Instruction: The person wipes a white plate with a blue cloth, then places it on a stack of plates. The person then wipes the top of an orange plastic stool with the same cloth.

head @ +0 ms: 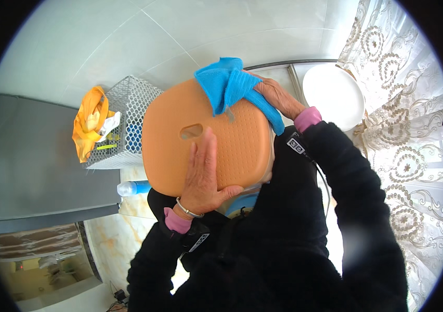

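An orange plastic stool [167, 109] stands between my knees, its seat dotted with small bumps and pierced by an oval grip hole. My left hand [206, 171] rests on the near part of the seat with its fingers stretched out and nothing held. At the seat's far right edge, my right hand [280, 93] presses a bright blue cloth [227, 80] against the stool. Part of the cloth hangs over the right side, and it hides most of my right fingers. A small wet-looking patch shows on the seat just below the cloth.
Left of the stool is a white mesh basket [131, 113] with an orange bag [90, 124] at its side. A blue bottle [133, 188] lies near a grey panel [46, 156]. To the right are a white round object [333, 97] and a lace curtain [401, 167].
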A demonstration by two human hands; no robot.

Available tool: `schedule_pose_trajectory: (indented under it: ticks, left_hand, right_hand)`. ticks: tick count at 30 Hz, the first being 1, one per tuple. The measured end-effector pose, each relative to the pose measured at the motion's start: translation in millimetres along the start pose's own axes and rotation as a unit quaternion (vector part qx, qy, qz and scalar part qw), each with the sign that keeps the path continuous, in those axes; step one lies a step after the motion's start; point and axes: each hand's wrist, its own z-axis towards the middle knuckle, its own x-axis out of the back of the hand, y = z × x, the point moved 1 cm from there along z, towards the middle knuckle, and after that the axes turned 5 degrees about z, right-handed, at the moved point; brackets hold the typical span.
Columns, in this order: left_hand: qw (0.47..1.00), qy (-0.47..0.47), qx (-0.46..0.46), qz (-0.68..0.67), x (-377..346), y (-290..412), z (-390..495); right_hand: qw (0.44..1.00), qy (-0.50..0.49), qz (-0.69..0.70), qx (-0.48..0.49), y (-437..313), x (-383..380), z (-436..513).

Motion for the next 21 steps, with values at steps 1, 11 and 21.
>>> schedule_pose_trajectory:
  ticks: [1,11,21]
  left_hand:
    - [0.999,-0.020,-0.008,0.035,0.6,0.5,0.7]
    - [0.987,-0.082,-0.028,0.133,4.5,3.1,4.5]
    - [0.986,-0.069,-0.046,0.143,2.5,1.2,3.7]
  right_hand:
    - [1.000,0.005,0.000,0.009,1.4,2.2,3.7]
    - [0.979,-0.006,0.113,-0.168,3.8,0.9,23.1]
    - [0.989,0.046,0.089,-0.105,7.6,-1.4,-26.5]
